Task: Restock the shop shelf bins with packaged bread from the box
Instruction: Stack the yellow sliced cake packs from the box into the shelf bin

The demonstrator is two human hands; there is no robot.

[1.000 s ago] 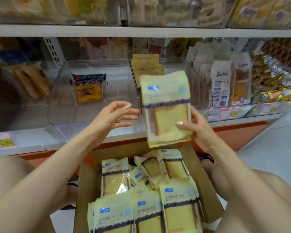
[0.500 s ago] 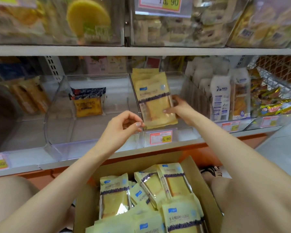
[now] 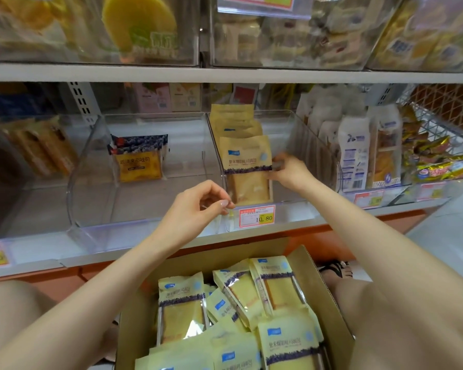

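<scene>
My right hand (image 3: 289, 173) grips the right edge of a bread packet (image 3: 246, 166) standing upright in the middle bin (image 3: 297, 209). My left hand (image 3: 198, 206) hovers in front, fingers curled, holding nothing.

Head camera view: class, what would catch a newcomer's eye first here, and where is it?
The right hand pinches a yellow bread packet, which stands upright at the front of the middle clear bin, just above a 10.80 price tag. Below, between the person's knees, an open cardboard box is crowded with matching packets.
</scene>
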